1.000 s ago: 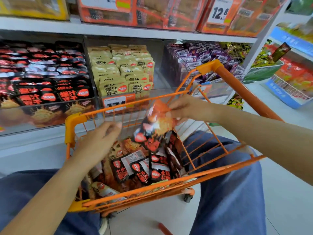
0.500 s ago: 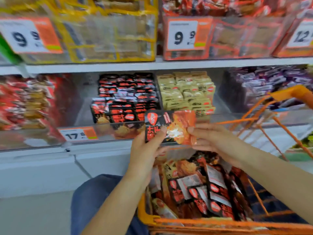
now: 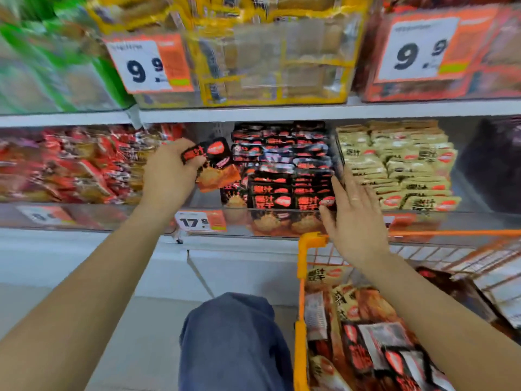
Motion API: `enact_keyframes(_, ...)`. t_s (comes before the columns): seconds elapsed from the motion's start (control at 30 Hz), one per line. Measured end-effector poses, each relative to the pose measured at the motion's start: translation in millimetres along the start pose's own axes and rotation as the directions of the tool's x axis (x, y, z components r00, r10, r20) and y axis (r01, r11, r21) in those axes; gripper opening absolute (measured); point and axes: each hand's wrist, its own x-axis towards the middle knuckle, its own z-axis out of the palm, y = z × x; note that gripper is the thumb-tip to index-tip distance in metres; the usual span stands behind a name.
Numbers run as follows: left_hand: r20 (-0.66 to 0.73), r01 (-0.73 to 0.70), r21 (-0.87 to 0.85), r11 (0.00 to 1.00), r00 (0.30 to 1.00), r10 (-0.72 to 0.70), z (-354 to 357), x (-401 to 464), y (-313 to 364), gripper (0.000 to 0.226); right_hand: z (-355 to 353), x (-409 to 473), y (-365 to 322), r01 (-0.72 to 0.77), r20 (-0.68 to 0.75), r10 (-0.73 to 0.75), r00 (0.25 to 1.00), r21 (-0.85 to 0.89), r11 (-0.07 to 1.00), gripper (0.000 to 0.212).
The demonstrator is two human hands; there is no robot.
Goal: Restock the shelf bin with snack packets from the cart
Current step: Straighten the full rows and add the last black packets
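I see left hand [image 3: 169, 176] gripping packet [image 3: 215, 165] over bin [image 3: 214, 221] | right hand [image 3: 355, 218] flat, fingers straight, against stacked packets [image 3: 287, 179] | cart [image 3: 303, 277] near right

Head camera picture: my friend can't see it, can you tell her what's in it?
The left hand holds a black-and-orange snack packet at the shelf bin; the open right hand touches the stacked packets above an orange cart.

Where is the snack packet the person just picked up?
In the head view, the black-and-orange packet is gripped in the left hand, at the left end of the bin of matching packets.
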Motion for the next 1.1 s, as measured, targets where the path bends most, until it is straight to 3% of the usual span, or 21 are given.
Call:
enact_keyframes(0.17, 0.207, 0.049, 0.029, 0.998, 0.977, -0.054, 27, 18, -5, 0.015, 11, -1, 0, 0.001, -0.089, -0.004, 0.996, -0.034, 0.999, 0.058)
enact_keyframes(0.37, 0.418, 0.144, 0.077, 0.987, 0.894, -0.163, 61, 15, -1, 0.036, 14, -2, 0, 0.019, -0.127, -0.025, 0.992, -0.044, 0.999, 0.056)
enact_keyframes(0.63, 0.393, 0.184, 0.111, 0.977, 0.894, -0.213, 81, -1, -7, 0.046, 17, 0, 1, 0.008, -0.121, -0.011, 0.993, -0.025, 1.000, 0.057)
enact_keyframes(0.7, 0.312, 0.210, 0.101, 0.972, 0.921, -0.232, 76, -7, -6, 0.053, 12, -1, 1, 0.034, -0.099, -0.030, 0.995, 0.043, 0.999, 0.057)
enact_keyframes(0.77, 0.117, 0.128, 0.064, 0.990, 0.984, -0.135, 66, -19, 10, 0.048, 0, -2, 6, 0.073, -0.077, -0.060, 0.995, 0.171, 0.983, 0.058)
enact_keyframes(0.83, -0.023, -0.101, -0.019, 0.995, 0.995, 0.101, 56, -41, 40, 0.036, -15, -12, 20, 0.163, -0.110, -0.136, 0.985, 0.299, 0.940, 0.057)
enact_keyframes(0.87, -0.015, -0.214, -0.071, 0.974, 0.977, 0.213, 54, -57, 57, 0.032, -22, -21, 29, 0.262, -0.165, -0.221, 0.961, 0.305, 0.916, 0.052)
enact_keyframes(0.93, 0.149, -0.335, -0.230, 0.914, 0.916, 0.373, 55, -99, 88, 0.026, -30, -43, 52, 0.465, -0.205, -0.425, 0.882, 0.224, 0.857, 0.035)
enact_keyframes(0.97, 0.255, -0.346, -0.296, 0.890, 0.870, 0.423, 59, -121, 101, 0.026, -33, -55, 63, 0.536, -0.155, -0.516, 0.842, 0.149, 0.831, 0.027)
enact_keyframes(1.0, 0.350, -0.352, -0.328, 0.877, 0.817, 0.459, 65, -141, 110, 0.026, -33, -65, 74, 0.565, -0.003, -0.568, 0.823, 0.102, 0.818, 0.024)
enact_keyframes(1.07, 0.476, -0.406, -0.297, 0.864, 0.721, 0.503, 80, -168, 118, 0.025, -31, -83, 89, 0.472, 0.456, -0.439, 0.774, 0.046, 0.880, 0.038)
enact_keyframes(1.1, 0.508, -0.440, -0.259, 0.860, 0.695, 0.508, 86, -175, 119, 0.027, -26, -90, 98, 0.428, 0.650, -0.327, 0.686, 0.003, 0.904, 0.041)
